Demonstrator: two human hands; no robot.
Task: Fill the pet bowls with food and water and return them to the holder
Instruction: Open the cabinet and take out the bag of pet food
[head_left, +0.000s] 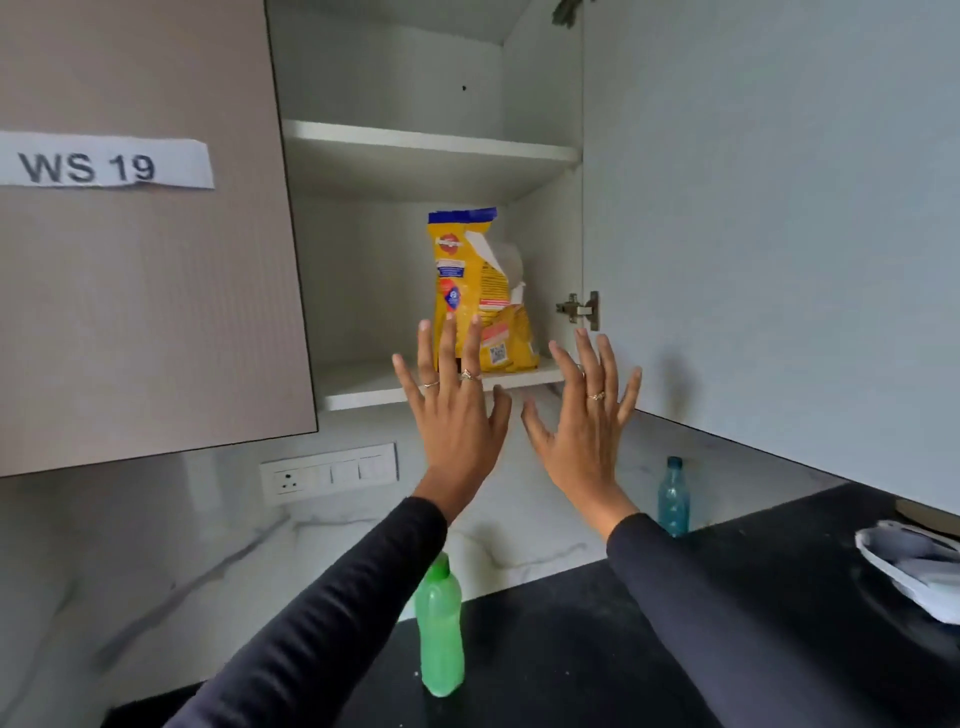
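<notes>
A yellow pet food bag (480, 291) with a blue top stands upright on the lower shelf (363, 387) of an open wall cabinet. My left hand (454, 410) is raised in front of the bag's base, fingers spread, holding nothing. My right hand (584, 421) is up beside it, just right of the bag, fingers also spread and empty. A green bottle (440, 631) stands on the black counter (571, 649) below my left arm. A blue bottle (674, 496) stands by the wall behind my right arm. No pet bowls or holder are in view.
The cabinet door (769, 234) is swung open at the right, with its hinge (579, 309) close to my right hand. A shut door labelled WS 19 (145, 260) is at the left. A switch panel (328, 474) sits on the marble wall. A white object (914, 569) lies at the counter's right.
</notes>
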